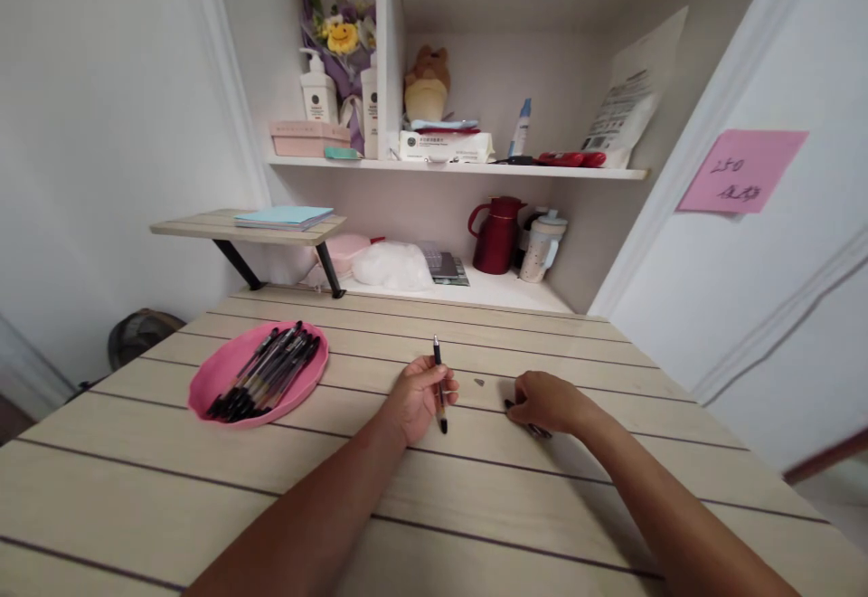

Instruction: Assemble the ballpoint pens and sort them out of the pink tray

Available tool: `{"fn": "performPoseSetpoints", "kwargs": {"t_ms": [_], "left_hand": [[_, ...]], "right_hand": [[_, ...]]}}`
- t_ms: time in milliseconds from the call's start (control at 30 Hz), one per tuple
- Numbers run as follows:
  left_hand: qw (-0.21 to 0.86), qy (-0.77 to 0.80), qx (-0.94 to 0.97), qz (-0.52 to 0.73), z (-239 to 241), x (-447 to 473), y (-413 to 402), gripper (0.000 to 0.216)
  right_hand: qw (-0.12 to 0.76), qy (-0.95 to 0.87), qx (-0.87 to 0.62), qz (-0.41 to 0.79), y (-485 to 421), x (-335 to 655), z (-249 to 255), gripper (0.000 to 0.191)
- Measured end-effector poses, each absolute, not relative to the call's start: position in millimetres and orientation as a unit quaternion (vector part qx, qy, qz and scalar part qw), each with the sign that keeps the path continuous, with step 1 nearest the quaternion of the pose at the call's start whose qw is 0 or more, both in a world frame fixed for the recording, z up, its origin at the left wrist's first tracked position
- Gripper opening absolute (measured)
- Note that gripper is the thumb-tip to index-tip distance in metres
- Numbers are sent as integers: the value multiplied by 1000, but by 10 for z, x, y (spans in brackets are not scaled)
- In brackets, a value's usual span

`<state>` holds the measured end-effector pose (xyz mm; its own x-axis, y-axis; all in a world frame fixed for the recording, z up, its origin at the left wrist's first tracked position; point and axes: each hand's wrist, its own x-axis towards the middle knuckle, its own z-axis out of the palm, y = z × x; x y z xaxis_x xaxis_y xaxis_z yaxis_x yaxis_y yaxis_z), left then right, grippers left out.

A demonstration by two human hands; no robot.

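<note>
Your left hand [417,398] pinches a slim black pen with a pale, pointed silver end [438,355] between thumb and fingers; the pen stands nearly upright, silver end up, its black lower end near the pale wood-slat bench [169,488]. Your right hand [551,400], well apart to the right of the left, is curled palm-down, low over some slim dark pieces [539,431]; the fingers mask them, so you cannot tell whether it grips them or only touches. One dark end shows at its fingertips, more beneath the palm. Between your hands, slightly nearer the right, lies a small grey fragment [479,383], too small to identify. Left of your left hand, well apart, sits a round pink scalloped-rim tray [203,391] holding a heap of slim black pens [275,369]. Beyond both hands, a dark-red handled jug [497,235] stands upright.
</note>
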<state>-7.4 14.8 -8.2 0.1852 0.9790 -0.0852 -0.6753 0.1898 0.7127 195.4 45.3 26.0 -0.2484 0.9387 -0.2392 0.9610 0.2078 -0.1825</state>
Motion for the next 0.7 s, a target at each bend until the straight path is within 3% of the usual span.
{"fn": "performPoseSetpoints", "kwargs": {"t_ms": [533, 700], "left_hand": [[731, 287, 294, 546, -76, -102, 163, 19], [729, 286, 306, 541, -77, -113, 173, 20]], "right_hand": [[-104, 754, 597, -253, 511, 1988, 369, 22], [-49, 753, 618, -219, 425, 2233, 429, 10]]}}
